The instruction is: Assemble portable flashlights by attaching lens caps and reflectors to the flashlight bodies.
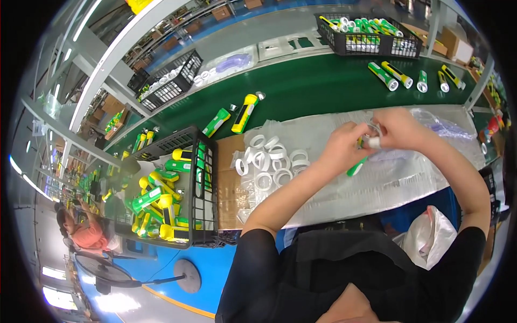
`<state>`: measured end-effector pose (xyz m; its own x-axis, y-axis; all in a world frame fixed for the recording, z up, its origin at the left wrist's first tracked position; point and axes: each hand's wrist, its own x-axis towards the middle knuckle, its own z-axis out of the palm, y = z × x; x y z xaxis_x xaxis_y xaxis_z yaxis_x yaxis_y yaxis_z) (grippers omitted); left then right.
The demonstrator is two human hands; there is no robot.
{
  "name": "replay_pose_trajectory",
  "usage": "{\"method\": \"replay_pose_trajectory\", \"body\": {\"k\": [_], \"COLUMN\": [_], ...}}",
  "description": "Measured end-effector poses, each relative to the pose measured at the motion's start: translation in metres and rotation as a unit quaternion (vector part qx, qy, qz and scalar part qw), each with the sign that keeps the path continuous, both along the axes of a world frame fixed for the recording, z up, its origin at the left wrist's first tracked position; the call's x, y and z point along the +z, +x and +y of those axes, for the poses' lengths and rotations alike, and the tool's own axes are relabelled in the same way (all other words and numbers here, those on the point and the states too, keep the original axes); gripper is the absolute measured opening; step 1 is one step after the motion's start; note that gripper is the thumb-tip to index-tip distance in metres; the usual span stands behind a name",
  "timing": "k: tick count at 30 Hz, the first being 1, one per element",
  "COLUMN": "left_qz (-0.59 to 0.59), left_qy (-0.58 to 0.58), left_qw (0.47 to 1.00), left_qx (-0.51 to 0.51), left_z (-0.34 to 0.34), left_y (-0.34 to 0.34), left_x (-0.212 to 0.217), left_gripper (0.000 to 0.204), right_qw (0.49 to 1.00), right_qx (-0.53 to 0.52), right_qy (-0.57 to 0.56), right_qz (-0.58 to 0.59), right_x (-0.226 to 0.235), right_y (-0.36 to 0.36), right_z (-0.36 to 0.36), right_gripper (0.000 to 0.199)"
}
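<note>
Over the wrapped work surface [323, 202] my two hands meet in front of me. My left hand [344, 144] is closed around a green flashlight [356, 167], whose green end sticks out below the fingers. Its white head [372, 142] points toward my right hand. My right hand [399, 128] is closed at that head, fingers pinched on a pale ring-like piece [374, 128]; the fingers partly hide it. Left of my left forearm lies a loose pile of white rings [263, 160]. Clear plastic film [444, 126] lies beyond my right forearm.
A black crate [207, 188] of green and yellow flashlights stands at the left. Across the green belt [307, 86] lie several flashlights [245, 114]. Two more black crates [371, 47] [169, 81] stand behind it. A fan [107, 269] and another person [89, 231] are far left.
</note>
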<state>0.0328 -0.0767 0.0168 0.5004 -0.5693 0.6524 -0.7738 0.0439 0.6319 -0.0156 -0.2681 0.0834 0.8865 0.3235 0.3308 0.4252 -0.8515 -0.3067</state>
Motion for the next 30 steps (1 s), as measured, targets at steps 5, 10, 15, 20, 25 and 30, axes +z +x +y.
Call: {"method": "replay_pose_trajectory", "body": {"k": [5, 10, 15, 20, 25, 30], "left_qz": [0.005, -0.015, 0.007, 0.006, 0.28, 0.422], "left_qy": [0.0, 0.039, 0.035, -0.083, 0.025, 0.207], "left_qw": [1.0, 0.999, 0.999, 0.996, 0.934, 0.837], "left_qx": [-0.01, 0.005, -0.001, -0.017, -0.22, -0.281], "left_z": [0.001, 0.003, 0.002, 0.003, 0.034, 0.025], "left_y": [0.014, 0.011, 0.009, 0.003, -0.001, 0.003], "left_x": [-0.01, -0.006, -0.008, -0.008, -0.002, 0.027], "left_gripper": [0.04, 0.039, 0.036, 0.077, 0.082, 0.055], "right_qw": [0.997, 0.99, 0.994, 0.999, 0.986, 0.994], "right_qx": [0.052, 0.03, -0.063, -0.016, 0.039, -0.004], "right_qy": [-0.04, -0.001, -0.015, 0.037, 0.157, 0.076], "right_qz": [-0.049, 0.14, 0.084, 0.03, 0.041, -0.075], "right_x": [0.006, 0.013, 0.001, 0.009, 0.033, -0.026], "right_y": [0.011, 0.005, -0.003, -0.018, -0.044, -0.02], "right_z": [-0.002, 0.006, 0.012, 0.01, 0.025, 0.01], "right_gripper": [0.06, 0.042, 0.043, 0.045, 0.038, 0.034]}}
